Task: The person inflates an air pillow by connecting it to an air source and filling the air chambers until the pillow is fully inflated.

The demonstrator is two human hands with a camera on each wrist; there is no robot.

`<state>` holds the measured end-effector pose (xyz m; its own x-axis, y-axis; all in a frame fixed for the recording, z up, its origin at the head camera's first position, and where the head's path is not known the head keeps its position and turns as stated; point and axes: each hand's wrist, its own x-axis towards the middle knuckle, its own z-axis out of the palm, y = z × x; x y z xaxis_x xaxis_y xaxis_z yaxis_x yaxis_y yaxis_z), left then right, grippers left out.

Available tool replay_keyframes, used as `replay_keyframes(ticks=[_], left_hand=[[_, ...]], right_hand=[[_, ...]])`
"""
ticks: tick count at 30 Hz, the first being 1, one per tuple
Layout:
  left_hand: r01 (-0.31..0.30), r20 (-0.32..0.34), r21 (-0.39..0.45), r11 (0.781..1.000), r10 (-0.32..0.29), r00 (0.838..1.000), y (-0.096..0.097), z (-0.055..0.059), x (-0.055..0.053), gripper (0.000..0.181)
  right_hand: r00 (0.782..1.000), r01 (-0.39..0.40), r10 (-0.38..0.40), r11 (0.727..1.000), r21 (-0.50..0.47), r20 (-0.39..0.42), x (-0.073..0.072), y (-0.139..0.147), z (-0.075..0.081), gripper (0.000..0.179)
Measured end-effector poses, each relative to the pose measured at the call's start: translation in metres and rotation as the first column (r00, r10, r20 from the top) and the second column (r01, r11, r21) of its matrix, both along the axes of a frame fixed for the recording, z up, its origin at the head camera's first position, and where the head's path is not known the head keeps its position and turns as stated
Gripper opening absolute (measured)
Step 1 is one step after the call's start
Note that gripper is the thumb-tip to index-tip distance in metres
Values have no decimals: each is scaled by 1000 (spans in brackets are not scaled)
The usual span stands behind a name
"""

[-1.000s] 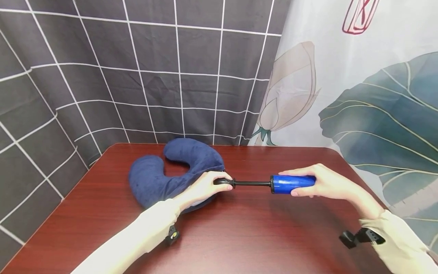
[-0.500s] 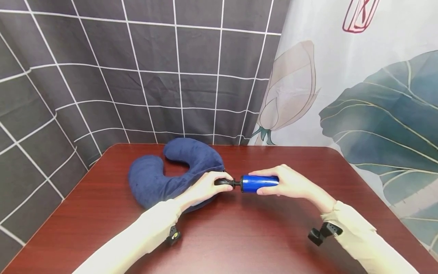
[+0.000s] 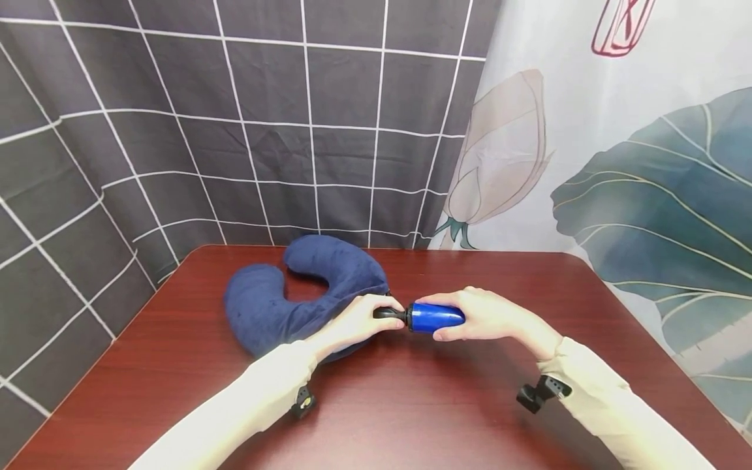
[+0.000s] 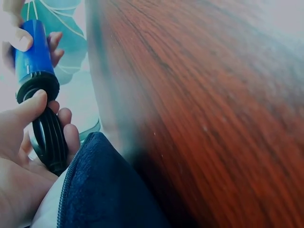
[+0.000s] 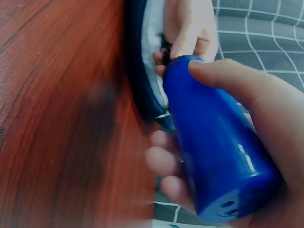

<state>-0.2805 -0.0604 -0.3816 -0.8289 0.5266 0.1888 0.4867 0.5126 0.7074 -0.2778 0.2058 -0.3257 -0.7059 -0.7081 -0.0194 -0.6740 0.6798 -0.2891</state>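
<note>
Blue pump (image 3: 437, 318) is held just right of the navy pillow (image 3: 261, 307); the right hand (image 3: 484, 314) wraps thumb and fingers around its barrel (image 5: 209, 128), while the left hand (image 3: 355, 321) clamps its black handle (image 4: 51, 137) at left.

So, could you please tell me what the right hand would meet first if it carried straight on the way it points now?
Likely the black handle gripped by the left hand: it sits at the end of the blue barrel that the right hand holds. The navy pillow seems next; depth is unclear.
</note>
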Motion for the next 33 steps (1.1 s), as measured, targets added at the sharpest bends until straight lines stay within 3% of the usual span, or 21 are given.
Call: replay_keyframes(ticks=[8,15,23,33], left_hand=[[7,28,-3,1000,-7,1000,-1,0,1,16],[-6,21,4,1000,6,1000,-1,1,1,13],[9,-16,2,1000,-9,1000,-2,2,2,16],[-13,15,13,1000,13,1000,-2,4,1,16]], right_hand=[[999,5,-5,1000,-10,42,1,5,0,62],[975,53,-37,996,-69,217,4,32,8,64],[953,77,-31,987,-142,301,12,70,16,62],[951,98,-42,981,-169,308,20,97,26,60]])
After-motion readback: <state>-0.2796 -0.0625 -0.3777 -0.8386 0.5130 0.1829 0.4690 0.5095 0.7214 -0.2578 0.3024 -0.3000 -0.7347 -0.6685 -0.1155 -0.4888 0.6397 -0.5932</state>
